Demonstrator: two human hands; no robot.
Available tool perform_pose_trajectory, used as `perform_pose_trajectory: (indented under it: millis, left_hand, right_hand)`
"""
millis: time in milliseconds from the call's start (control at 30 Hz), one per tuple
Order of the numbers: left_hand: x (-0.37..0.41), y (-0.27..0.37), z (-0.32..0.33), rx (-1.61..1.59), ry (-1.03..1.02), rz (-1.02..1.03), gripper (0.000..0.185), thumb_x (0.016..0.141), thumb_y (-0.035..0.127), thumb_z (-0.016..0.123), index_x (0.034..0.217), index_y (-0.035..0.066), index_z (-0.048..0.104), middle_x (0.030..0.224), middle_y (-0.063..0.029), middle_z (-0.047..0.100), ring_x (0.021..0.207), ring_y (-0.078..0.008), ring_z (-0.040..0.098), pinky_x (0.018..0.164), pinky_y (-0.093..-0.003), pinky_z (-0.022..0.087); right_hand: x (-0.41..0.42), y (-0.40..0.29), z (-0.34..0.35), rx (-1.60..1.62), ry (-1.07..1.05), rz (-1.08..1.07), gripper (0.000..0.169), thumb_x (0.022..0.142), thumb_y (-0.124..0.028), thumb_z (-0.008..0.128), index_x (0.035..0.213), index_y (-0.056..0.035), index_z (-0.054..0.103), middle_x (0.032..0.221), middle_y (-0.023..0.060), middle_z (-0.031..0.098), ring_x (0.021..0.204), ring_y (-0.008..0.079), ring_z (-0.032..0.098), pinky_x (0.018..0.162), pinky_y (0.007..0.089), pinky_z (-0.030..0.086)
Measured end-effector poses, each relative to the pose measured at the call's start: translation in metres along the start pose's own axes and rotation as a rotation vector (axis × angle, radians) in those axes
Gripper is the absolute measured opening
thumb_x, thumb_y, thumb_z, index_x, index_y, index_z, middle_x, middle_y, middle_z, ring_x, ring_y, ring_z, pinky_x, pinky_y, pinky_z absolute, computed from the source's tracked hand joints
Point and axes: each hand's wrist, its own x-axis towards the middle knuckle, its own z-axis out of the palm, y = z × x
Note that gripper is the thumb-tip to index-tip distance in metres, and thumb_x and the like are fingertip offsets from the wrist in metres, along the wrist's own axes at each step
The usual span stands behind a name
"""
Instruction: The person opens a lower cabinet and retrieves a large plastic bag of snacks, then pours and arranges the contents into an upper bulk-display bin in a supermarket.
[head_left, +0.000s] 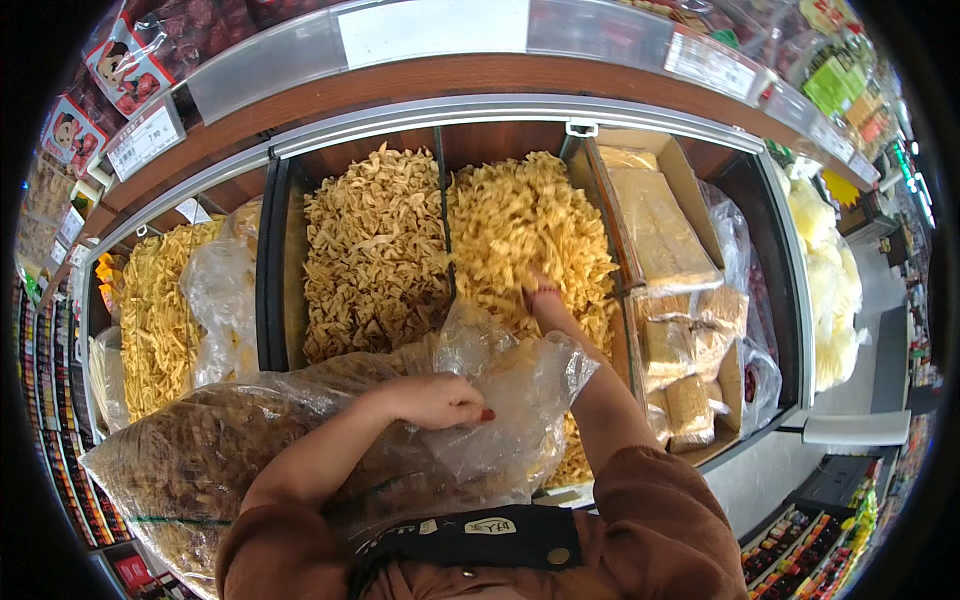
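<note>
My left hand is closed on the loose upper part of a large clear plastic bag. The bag lies against me and over the near edge of the bins, with brown dried food inside. Its slack end spreads below a bin of yellow dried strips. My right hand, with a red band at the wrist, reaches past the bag into those strips. Its fingers are blurred and partly covered by them. Left of a thin divider is a bin of paler brown dried pieces.
At right, a cardboard box holds plastic-wrapped tan packages. Farther left, yellow dried sticks lie beside a clear bag. A wooden shelf edge with price tags crosses above the bins. Whitish-yellow bags hang outside at right.
</note>
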Motion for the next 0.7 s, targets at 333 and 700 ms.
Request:
perform_pose_trajectory:
  millis: [333,700]
  left_hand:
    - [0.006,-0.001,-0.009,0.033,0.052,-0.034,0.030,0.083,0.030,0.046,0.078,0.002,0.054,0.062,-0.0118,0.051,0.056,-0.0200,0.048,0.055,-0.0338,0.038]
    - [-0.002,0.005,-0.015,0.014,0.128,0.059,0.027,0.085,0.030,0.046,0.083,0.005,0.057,0.065,-0.0027,0.053,0.056,-0.0108,0.046,0.053,-0.0257,0.041]
  right_hand:
    - [-0.010,-0.046,0.025,-0.164,0.029,-0.107,0.068,0.074,-0.048,0.054,0.127,-0.0089,0.033,0.131,0.0129,0.028,0.107,0.0260,0.038,0.077,0.0396,0.039]
    - [-0.198,0.030,-0.099,-1.181,-0.293,-0.804,0.069,0.073,-0.044,0.056,0.124,-0.0021,0.035,0.118,0.0165,0.046,0.115,0.0272,0.037,0.093,0.0346,0.034]
